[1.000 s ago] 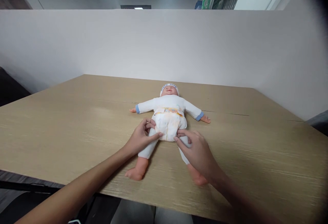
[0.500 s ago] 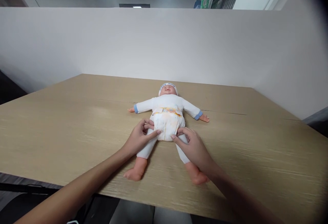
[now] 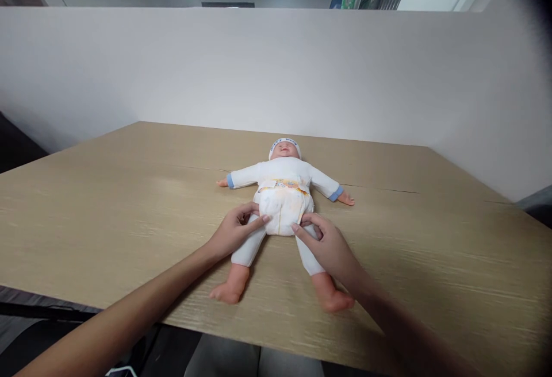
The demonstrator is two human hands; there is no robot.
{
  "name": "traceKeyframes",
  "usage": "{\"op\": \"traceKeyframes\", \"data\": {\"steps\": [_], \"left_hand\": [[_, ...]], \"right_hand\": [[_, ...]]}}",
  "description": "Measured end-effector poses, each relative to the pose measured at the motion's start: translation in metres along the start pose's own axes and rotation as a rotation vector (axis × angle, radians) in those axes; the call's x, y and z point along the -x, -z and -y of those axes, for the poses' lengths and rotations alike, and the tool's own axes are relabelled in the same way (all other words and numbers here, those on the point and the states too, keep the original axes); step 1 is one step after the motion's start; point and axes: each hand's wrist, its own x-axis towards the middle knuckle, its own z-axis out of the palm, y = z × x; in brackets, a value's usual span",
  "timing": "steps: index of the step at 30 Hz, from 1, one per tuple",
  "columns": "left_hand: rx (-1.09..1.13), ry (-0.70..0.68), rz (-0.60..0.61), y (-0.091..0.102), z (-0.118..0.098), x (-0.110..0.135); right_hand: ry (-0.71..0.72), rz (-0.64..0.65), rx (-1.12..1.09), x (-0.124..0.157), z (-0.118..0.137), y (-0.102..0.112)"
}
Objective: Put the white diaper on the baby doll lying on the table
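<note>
A baby doll (image 3: 283, 173) in a white suit and cap lies on its back on the wooden table (image 3: 129, 193), arms spread, bare feet toward me. It wears a white diaper (image 3: 283, 209) with a yellow printed band. My left hand (image 3: 235, 231) pinches the diaper's edge at the doll's left-side thigh, thumb and fingers closed on it. My right hand (image 3: 325, 243) pinches the diaper's opposite leg edge, fingers curled on the thigh.
A white partition wall (image 3: 276, 72) runs behind and to the right of the table. The table's near edge (image 3: 267, 339) is close to my body, with dark floor and a grey seat below.
Both hands stay on the diaper's leg edges. My right hand has slid slightly up and inward along the thigh; the view has shifted a little.
</note>
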Motion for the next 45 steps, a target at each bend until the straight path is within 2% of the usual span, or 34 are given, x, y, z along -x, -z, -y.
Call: {"op": "traceKeyframes", "data": {"steps": [15, 27, 38, 45], "left_hand": [[0.114, 0.043, 0.017, 0.000, -0.004, -0.001], [0.056, 0.050, 0.011, 0.003, -0.002, -0.002], [0.036, 0.041, 0.010, 0.004, -0.001, -0.003], [0.013, 0.030, -0.004, 0.003, -0.005, -0.002]], "right_hand": [[0.002, 0.010, 0.008, 0.002, 0.003, 0.002], [0.066, -0.057, 0.103, 0.006, 0.009, 0.002], [0.067, -0.043, 0.103, 0.004, 0.010, 0.004], [0.077, -0.077, 0.123, 0.007, 0.011, 0.003]]}}
